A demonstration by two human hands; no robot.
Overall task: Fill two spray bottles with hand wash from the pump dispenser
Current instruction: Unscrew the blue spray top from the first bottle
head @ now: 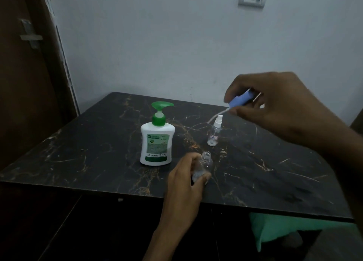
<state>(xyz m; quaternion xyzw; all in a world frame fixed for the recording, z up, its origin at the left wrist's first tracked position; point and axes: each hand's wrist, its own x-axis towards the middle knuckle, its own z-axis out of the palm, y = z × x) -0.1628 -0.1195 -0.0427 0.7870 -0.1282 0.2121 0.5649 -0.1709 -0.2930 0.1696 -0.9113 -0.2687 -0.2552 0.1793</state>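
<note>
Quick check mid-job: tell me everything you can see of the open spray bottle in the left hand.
The open spray bottle is small, of clear plastic by its look, with a threaded neck and no cap or sprayer on it. It tilts slightly, mouth up, near the front edge of the dark marble-patterned table, right of the pump dispenser. The left hand grips its lower body, hiding the base. It looks empty, though the dim light leaves that uncertain.

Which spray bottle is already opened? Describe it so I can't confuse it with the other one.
Start at the green-and-white pump dispenser on the dark marble table. Just right of its base, nearer the front edge, the left hand grips a clear bottle. Its threaded neck is bare, while the other spray bottle behind wears a white sprayer.
</note>
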